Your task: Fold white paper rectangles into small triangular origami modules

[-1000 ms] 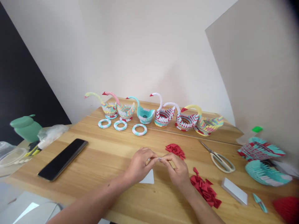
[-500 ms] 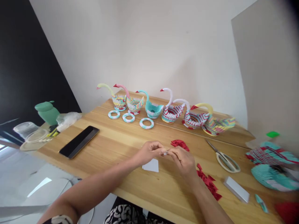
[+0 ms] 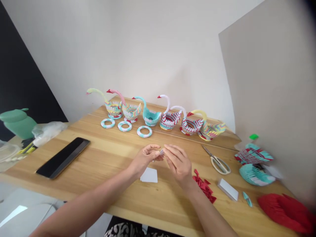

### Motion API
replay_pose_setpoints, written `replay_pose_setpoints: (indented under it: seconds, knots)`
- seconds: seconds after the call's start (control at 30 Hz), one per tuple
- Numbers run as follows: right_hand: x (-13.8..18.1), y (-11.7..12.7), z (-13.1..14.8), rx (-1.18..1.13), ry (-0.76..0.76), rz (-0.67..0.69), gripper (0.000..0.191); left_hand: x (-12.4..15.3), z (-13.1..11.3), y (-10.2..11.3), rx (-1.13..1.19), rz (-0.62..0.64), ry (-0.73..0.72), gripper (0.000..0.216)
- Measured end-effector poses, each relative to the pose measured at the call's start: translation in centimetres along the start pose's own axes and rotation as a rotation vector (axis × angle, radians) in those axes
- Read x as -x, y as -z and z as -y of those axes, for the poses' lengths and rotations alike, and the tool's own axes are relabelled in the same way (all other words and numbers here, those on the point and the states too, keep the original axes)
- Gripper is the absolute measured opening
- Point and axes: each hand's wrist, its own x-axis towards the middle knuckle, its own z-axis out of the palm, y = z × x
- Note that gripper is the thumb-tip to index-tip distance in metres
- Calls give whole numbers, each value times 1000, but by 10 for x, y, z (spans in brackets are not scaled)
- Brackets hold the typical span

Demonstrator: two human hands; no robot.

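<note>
1. Pinching a small white paper piece (image 3: 161, 152), the left hand (image 3: 144, 158) has thumb and forefinger closed on it, just above the middle of the counter (image 3: 103, 164).
2. Touching the same piece from 3 o'clock, the right hand (image 3: 179, 163) has its fingers stretched and its thumb hidden; cannot tell whether it grips.
3. White sheet (image 3: 149, 175) lies flat at 6 o'clock of the hands.
4. Red folded pieces (image 3: 204, 189) at 4 o'clock, near the right wrist; scissors (image 3: 217, 161) at 3 o'clock.
5. Phone (image 3: 63, 158) at 9 o'clock; paper swans (image 3: 150, 115) in a row at 12 o'clock.
</note>
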Motion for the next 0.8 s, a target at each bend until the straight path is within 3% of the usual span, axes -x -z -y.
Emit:
replay_pose_setpoints:
  seconds: [0.27, 0.6, 0.8]
  knots:
    - [18, -13, -4, -32, 2, -47, 25, -1, 2, -3, 25, -76, 26, 46]
    - [24, -13, -10, -31, -39, -2, 20, -3, -11, 3, -585, -23, 43, 23]
    - [21, -10, -11, -6, -2, -6, 21, -4, -13, 4, -602, 10, 123, 22]
